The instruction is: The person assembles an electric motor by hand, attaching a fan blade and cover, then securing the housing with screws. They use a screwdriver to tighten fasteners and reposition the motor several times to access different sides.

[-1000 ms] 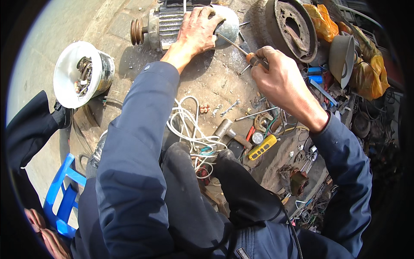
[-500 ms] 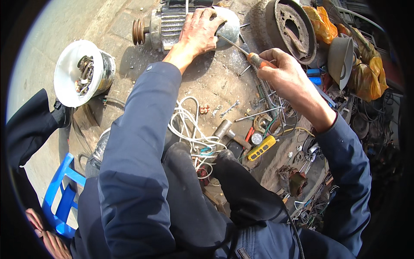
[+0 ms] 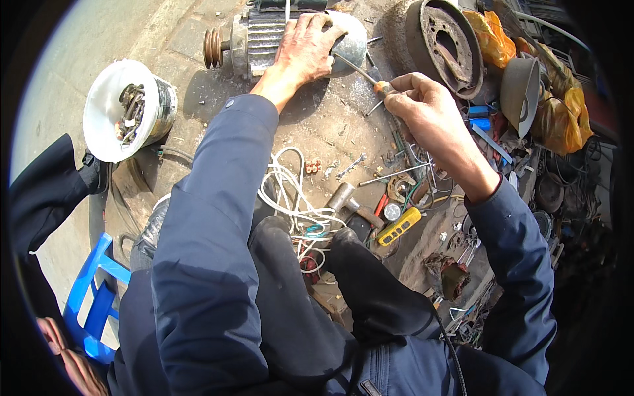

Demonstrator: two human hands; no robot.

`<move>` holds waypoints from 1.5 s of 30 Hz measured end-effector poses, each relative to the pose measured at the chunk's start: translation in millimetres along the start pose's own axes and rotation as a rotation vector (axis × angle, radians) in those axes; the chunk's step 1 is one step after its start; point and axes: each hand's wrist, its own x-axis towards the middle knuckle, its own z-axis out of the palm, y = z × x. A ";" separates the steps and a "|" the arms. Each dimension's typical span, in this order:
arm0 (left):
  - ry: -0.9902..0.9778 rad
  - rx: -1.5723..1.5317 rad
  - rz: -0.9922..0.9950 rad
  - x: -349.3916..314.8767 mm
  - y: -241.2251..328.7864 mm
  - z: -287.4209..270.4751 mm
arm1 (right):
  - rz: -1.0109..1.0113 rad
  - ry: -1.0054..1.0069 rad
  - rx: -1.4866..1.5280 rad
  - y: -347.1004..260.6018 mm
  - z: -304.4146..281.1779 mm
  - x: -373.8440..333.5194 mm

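Observation:
An electric motor point(image 3: 259, 43) with a finned grey body lies on the dusty ground at the top, its rusty pulley point(image 3: 212, 49) pointing left. My left hand point(image 3: 305, 46) lies over the motor, fingers bent and gripping it where the fins meet the smooth rounded end cover point(image 3: 351, 39). In my right hand point(image 3: 422, 105) is a screwdriver point(image 3: 356, 68), its orange handle mostly hidden by my closed fingers. The shaft slants up and left, and its tip meets the lower edge of the end cover beside my left thumb. What sits under the tip is too small to tell.
A white bucket point(image 3: 99, 112) with metal scraps stands left, near another person's hands point(image 3: 69, 356) and a blue plastic stool point(image 3: 99, 310). White cable point(image 3: 281, 191), a hammer point(image 3: 343, 197) and a yellow control box point(image 3: 399, 226) lie near my knees. A rusty wheel rim point(image 3: 422, 39) stands right.
My right hand has rolled round the screwdriver handle, covering more of it, and my right forearm has shifted slightly left. The left hand and motor stay in place.

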 end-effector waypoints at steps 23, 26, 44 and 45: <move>-0.034 -0.121 0.042 -2.9 0.6 2.0 | -0.384 0.148 -0.298 20.9 6.4 15.9; -0.055 0.007 0.020 0.9 3.0 -1.6 | 0.385 0.113 0.608 19.1 -8.8 17.6; -0.001 -0.038 0.017 2.8 2.9 -3.1 | 0.579 -0.014 0.943 4.9 -1.6 16.0; -0.068 -0.043 -0.007 3.3 3.2 -6.0 | 0.593 -0.034 0.978 5.1 -3.1 15.5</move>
